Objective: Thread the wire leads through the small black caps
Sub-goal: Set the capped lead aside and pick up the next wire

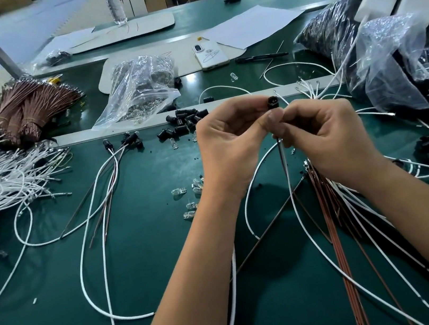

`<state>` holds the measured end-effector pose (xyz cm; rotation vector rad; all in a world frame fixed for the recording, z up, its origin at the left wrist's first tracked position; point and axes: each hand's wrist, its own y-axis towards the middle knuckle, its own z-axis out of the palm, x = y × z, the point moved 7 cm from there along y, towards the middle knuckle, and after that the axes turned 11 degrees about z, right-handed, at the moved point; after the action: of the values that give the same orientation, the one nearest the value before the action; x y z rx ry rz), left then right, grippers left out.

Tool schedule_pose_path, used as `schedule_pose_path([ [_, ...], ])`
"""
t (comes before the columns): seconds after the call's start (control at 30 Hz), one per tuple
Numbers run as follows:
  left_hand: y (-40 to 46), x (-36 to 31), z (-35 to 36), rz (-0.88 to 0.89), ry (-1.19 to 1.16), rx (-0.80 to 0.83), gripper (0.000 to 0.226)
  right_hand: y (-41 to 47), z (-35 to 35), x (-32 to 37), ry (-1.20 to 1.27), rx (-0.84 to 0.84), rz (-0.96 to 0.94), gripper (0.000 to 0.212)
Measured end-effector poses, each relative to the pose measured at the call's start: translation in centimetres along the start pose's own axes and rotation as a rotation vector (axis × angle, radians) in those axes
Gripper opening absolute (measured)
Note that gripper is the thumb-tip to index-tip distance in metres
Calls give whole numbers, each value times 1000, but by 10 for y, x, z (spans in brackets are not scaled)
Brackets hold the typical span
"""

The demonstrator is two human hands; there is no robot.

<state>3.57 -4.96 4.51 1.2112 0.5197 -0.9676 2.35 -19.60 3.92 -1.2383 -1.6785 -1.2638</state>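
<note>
— Green mat [171, 294] all the way up, and nearest us only forearms and loose wires. Take the cap [272, 101] held up in the middle as the landmark: what is below it?

— Two leads [282, 157], one brown and one white, hang straight down from under the cap toward a fan of spare brown and white wires [337, 227] lying on the mat to its lower right.

— And the hands?

— Both meet at the cap. The left hand [230, 143] has its thumb and fingers curled in around the cap from the left. The right hand [325, 131] pinches the two leads just beneath it, thumb pressed against forefinger.

— So which step?

— I judge the leads are being fed up into this cap; how far their ends have gone in I cannot tell. Next, the right hand would need to push upward while the left keeps the cap steady.

— Beyond the cap?

— A heap of loose black caps [187, 121] just up-left, finished pieces [127, 143] farther left, then a clear bag [141, 89] and a phone [210, 55] behind.
</note>
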Motion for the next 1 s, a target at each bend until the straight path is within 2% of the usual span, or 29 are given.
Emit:
schedule_pose_path([
  [0.43,-3,1,0,9,-36,-57,22,2,-2,-2,97,26,22,5],
  [0.67,-4,15,-6,-149,-69,-102,17,3,-9,-7,68,-48,44,6],
  [0.8,-5,21,-7,-204,-81,-112,17,3,-4,-13,91,8,102,2],
  [1.0,-10,25,-1,-241,1,-89,10,3,2,-24,42,59,181,13],
])
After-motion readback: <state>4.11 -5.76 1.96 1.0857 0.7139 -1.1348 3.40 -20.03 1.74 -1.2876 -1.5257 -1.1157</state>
